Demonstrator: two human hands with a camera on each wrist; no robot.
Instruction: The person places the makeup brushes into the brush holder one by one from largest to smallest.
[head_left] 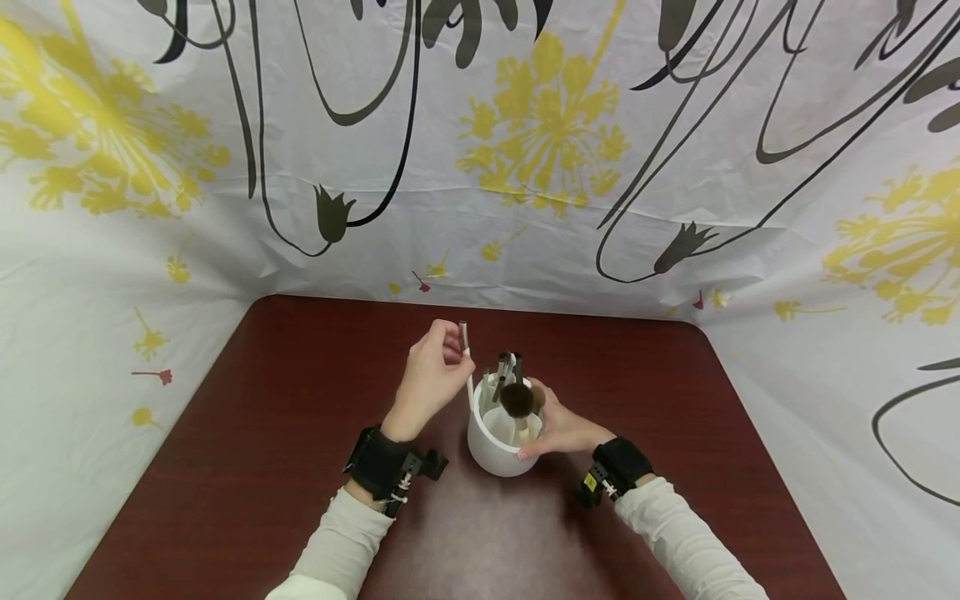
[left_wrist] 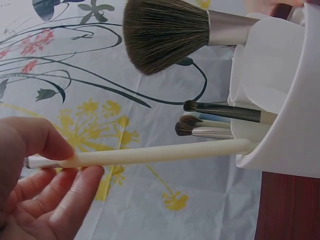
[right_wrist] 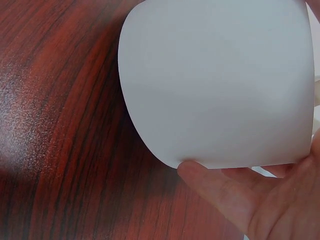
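Note:
A white round cup (head_left: 495, 457) stands on the table, with several makeup brushes upright in its compartments. My left hand (head_left: 437, 371) pinches a slim makeup brush (left_wrist: 160, 154) with a cream handle near its metal ferrule, between thumb and fingers. The handle's lower end is at the cup's left rim; whether it is inside cannot be told. My right hand (head_left: 562, 427) grips the cup's right side, and in the right wrist view its thumb (right_wrist: 215, 192) presses on the white wall. A large dark-bristled brush (left_wrist: 167, 35) and smaller brushes (left_wrist: 225, 112) rise from the cup.
The dark red-brown wooden table (head_left: 315, 400) extends around the cup, its far edge running behind the hands. White cloth (head_left: 420, 167) printed with yellow and grey flowers hangs behind and on both sides. Black wrist devices (head_left: 386, 462) sit on both wrists.

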